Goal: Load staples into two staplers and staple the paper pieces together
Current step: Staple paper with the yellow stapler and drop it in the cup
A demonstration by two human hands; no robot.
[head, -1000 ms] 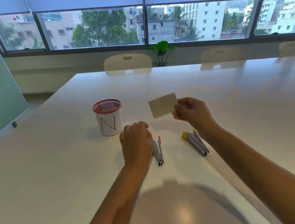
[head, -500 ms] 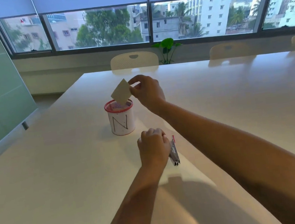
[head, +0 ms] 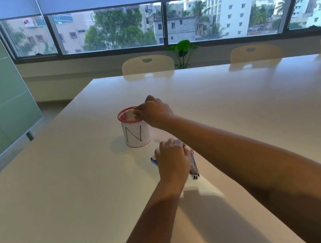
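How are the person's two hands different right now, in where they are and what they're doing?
The right hand reaches forward over the rim of the red mesh cup, pinching a pale paper piece into it; the left hand sits nearer, down on the table. The right hand's fingers point into the cup, while the left hand is curled in a fist beside a stapler. Both are bare.

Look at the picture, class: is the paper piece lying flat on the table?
No: the right hand holds the paper piece at the red rim of the cup marked N, off the table.
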